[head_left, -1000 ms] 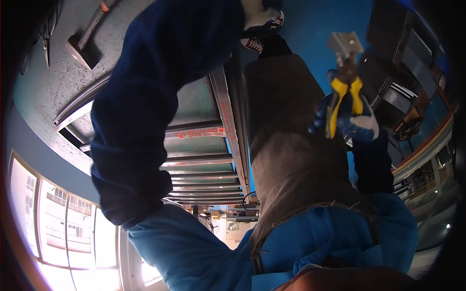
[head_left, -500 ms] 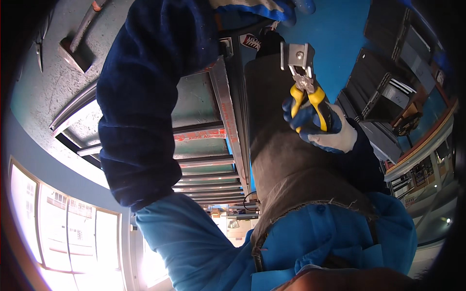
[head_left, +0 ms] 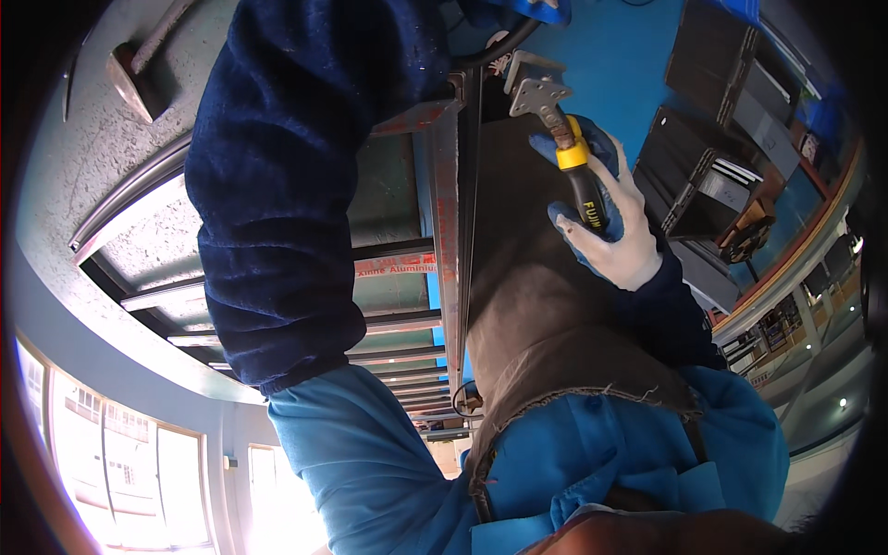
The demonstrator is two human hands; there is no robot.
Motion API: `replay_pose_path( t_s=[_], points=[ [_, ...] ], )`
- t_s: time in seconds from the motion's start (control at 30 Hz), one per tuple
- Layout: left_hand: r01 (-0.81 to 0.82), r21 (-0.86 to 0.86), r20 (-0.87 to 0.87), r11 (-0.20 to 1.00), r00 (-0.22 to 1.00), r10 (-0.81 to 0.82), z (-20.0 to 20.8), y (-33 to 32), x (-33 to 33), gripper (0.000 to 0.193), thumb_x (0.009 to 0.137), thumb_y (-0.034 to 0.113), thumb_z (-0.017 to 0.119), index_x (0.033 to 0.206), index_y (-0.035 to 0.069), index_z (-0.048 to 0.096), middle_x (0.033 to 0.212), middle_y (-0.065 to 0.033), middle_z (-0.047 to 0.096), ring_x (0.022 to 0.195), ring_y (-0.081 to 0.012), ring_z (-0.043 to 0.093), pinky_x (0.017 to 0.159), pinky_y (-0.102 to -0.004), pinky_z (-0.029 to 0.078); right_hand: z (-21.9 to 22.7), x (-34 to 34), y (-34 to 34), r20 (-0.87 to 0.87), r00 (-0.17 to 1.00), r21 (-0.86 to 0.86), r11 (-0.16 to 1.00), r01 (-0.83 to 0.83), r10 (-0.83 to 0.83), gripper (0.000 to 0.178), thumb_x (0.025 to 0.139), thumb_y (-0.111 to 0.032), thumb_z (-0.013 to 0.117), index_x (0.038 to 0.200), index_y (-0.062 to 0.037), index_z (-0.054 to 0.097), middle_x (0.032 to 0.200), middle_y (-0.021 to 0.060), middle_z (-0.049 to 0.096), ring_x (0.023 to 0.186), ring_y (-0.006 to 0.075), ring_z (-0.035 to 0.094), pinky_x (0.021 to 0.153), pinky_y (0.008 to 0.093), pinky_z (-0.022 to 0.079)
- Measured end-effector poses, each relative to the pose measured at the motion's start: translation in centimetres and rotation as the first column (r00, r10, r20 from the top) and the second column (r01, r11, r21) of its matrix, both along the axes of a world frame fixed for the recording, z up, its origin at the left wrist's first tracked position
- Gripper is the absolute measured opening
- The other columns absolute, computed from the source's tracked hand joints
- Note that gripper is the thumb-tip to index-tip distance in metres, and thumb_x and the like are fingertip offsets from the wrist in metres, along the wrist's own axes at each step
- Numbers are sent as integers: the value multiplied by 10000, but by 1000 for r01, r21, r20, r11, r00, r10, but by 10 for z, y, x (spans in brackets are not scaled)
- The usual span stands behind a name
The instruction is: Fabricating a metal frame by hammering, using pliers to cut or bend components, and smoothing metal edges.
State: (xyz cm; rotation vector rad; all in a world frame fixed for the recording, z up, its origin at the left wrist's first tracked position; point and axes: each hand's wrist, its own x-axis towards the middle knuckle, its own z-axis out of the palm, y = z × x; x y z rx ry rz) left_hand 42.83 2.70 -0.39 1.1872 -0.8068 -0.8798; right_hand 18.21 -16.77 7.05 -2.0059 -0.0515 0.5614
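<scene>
Bracket (head_left: 539, 95), metal and pierced with holes, sits at the head of the pliers (head_left: 585, 190), held up over the dark apron and blue floor; I see it standing clear of the metal frame (head_left: 448, 208) to its left. So far as I can judge, it has been picked up with the pliers but is fixed to nothing.

I have the gloved right hand (head_left: 615, 208) closed around the yellow-and-black handles, thumb on one side and fingers on the other, a fairly loose wrap. The pliers' jaws look together on the bracket's edge, though their bite is too small to confirm.

Only a blue patch of the left hand's glove (head_left: 552, 9) shows at the top edge, above a dark curved piece (head_left: 504, 44); I cannot tell its grip. Farther left, a hammer (head_left: 132, 81) lies on the speckled worktop (head_left: 57, 190).
</scene>
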Motion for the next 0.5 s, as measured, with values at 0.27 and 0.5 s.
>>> replay_pose_path(
  t_s=[0.27, 0.5],
  points=[
    [-44, 12, 154, 999, 987, 42, 14, 3, 0, 407, 647, 358, 878, 786, 74, 621, 708, -1, 603, 592, -143, 541, 622, -241, 484, 6, 0, 8, 0, 999, -142, 989, -40, 40, 644, 657, 26, 687, 1263, -22, 473, 1348, 274, 353, 1195, 436, 434, 982, 510, 402],
    [-149, 184, 168, 972, 979, 118, 28, -1, -5, 365, 659, 312, 876, 764, 90, 606, 695, 13, 572, 613, -153, 530, 627, -276, 477, 10, 4, 11, 25, 998, -176, 983, -51, 56, 637, 655, 27, 685, 1254, -30, 479, 1349, 270, 344, 1184, 435, 435, 975, 514, 406]
  ],
)
